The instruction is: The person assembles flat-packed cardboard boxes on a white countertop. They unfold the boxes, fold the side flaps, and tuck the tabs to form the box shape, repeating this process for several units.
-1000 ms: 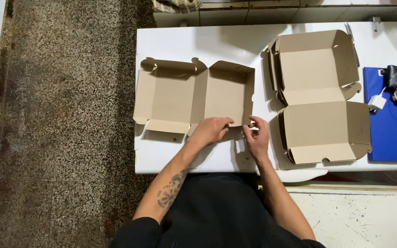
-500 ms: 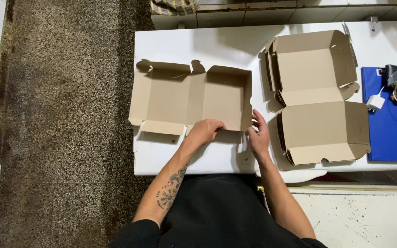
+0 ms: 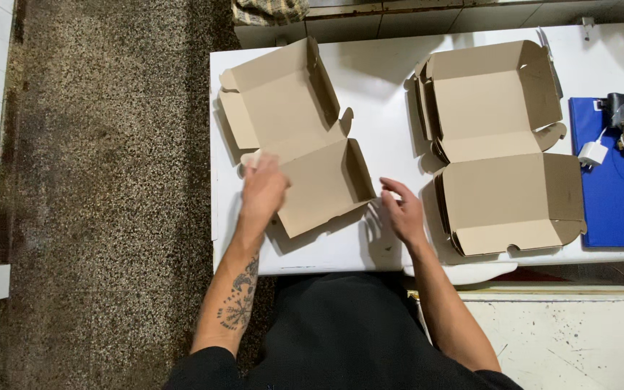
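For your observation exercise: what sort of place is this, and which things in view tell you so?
Probably a small packing or food-takeaway workstation. A white table holds an unfolded cardboard box under the left hand and a stack of opened cardboard boxes beside it. The floor is speckled terrazzo.

Packing workshop, white worktable (image 3: 391,79), cardboard boxes (image 3: 503,144), speckled floor (image 3: 110,180)
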